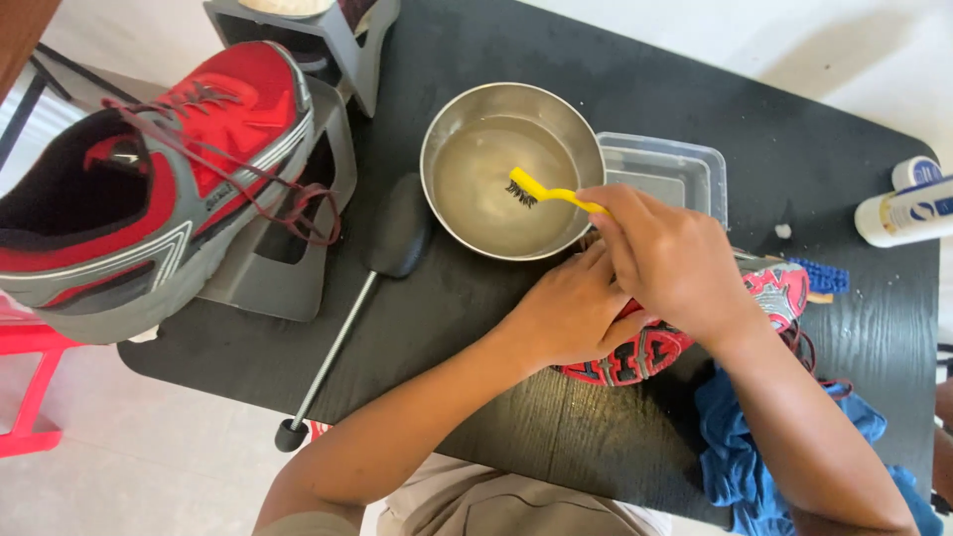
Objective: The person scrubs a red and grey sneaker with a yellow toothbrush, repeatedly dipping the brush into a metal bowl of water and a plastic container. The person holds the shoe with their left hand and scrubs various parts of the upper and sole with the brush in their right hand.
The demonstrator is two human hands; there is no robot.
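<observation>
The right hand (pixel 675 260) grips the yellow handle of a small brush (pixel 541 191), whose dark bristles dip into the cloudy water of a steel bowl (pixel 442 129) near the middle of the black worktop (pixel 615 79). The left hand (pixel 571 308) lies just at seven o'clock of the right one, fingers closed over a red and grey shoe (pixel 635 357) lying sole-up on the worktop, pressing it down. A clear plastic tub (pixel 675 169) sits touching the bowl at its three o'clock. A blue cloth (pixel 740 447) is bunched at five o'clock of the held shoe. At nine o'clock of the bowl a matching shoe (pixel 149 189) rests upright on a grey stand (pixel 288 258). Two white bottles (pixel 908 203) lie at the worktop's right edge.
</observation>
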